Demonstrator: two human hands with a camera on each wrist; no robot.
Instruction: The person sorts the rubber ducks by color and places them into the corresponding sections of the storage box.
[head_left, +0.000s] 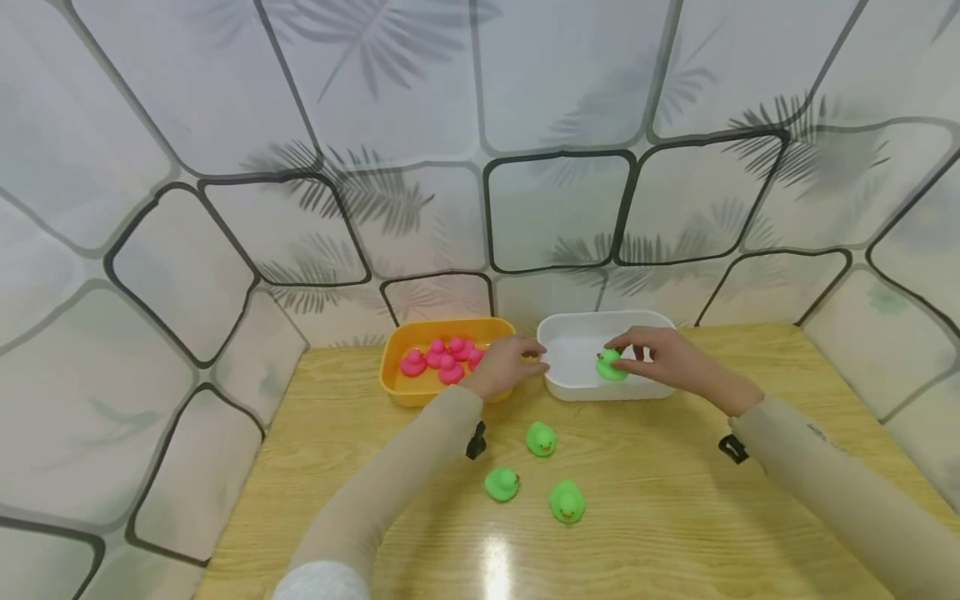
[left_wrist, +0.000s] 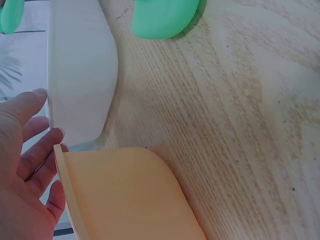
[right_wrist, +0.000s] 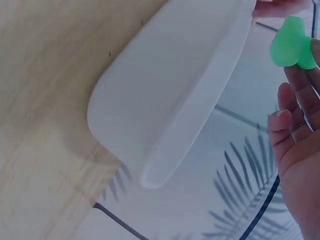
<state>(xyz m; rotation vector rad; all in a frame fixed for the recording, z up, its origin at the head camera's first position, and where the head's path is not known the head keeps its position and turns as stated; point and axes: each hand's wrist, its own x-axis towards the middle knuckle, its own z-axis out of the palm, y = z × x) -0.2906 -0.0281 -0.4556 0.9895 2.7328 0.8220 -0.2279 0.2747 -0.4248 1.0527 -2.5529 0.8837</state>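
I count four green toy ducks (head_left: 567,502) and at least five pink toy ducks (head_left: 451,372), some partly hidden. There is one orange tray (head_left: 412,399), one white tray (head_left: 573,343), one wooden table (head_left: 675,508), one left hand (head_left: 506,365) and one right hand (head_left: 663,357).

- behind the left grip (head_left: 510,367): a long, plain beige sleeve (head_left: 390,483)
- farthest back from it: pale mottled-grey cloth (head_left: 322,581)
- behind the right grip (head_left: 663,354): a matching beige sleeve (head_left: 832,500) with a small dark marking (head_left: 817,432)
- near each grip, beside the cuff: a small black fitting (head_left: 733,449)
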